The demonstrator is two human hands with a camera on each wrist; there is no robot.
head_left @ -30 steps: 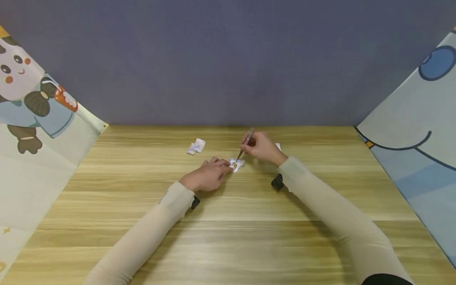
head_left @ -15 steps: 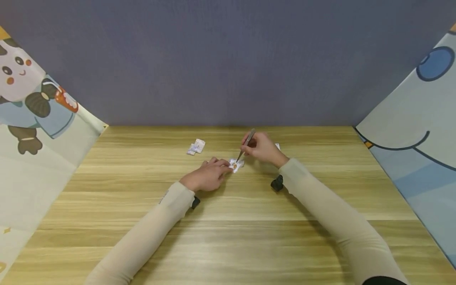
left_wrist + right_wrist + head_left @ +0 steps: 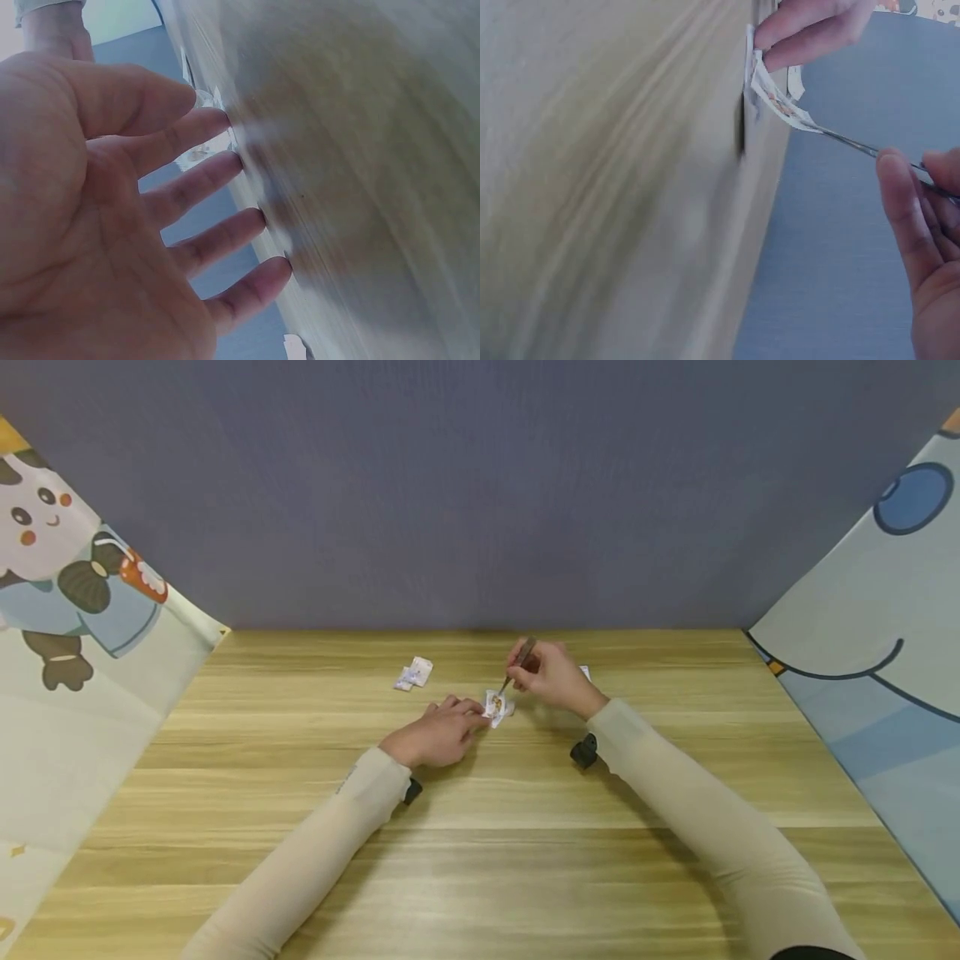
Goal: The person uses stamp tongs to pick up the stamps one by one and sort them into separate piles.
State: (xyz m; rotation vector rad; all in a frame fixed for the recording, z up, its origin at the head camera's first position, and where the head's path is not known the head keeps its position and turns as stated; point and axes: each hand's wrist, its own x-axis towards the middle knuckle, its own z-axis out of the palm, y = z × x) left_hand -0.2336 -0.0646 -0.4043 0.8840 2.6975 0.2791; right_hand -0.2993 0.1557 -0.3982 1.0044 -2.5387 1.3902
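My left hand (image 3: 440, 732) lies on the table with fingers spread, its fingertips touching the edge of a small white printed piece (image 3: 496, 707). Tweezers (image 3: 517, 667) are pinched between thumb and fingers of my right hand (image 3: 553, 677). In the right wrist view the tips of the tweezers (image 3: 847, 141) meet one end of the printed piece (image 3: 780, 103), which bends up from the surface while the left fingers (image 3: 810, 34) press its other end. The left wrist view shows the left hand (image 3: 112, 202) palm side, fingertips on the tabletop.
Two small white pieces (image 3: 414, 673) overlap on the wooden table (image 3: 480, 877) at the back left. Another white piece (image 3: 586, 672) shows partly behind the right hand. A grey-blue panel (image 3: 480, 493) rises at the table's back edge, with printed cartoon panels on both sides.
The end of the printed piece under the tweezers has lifted and turned up slightly. The tweezers have risen a little with it; the left hand stays in place.
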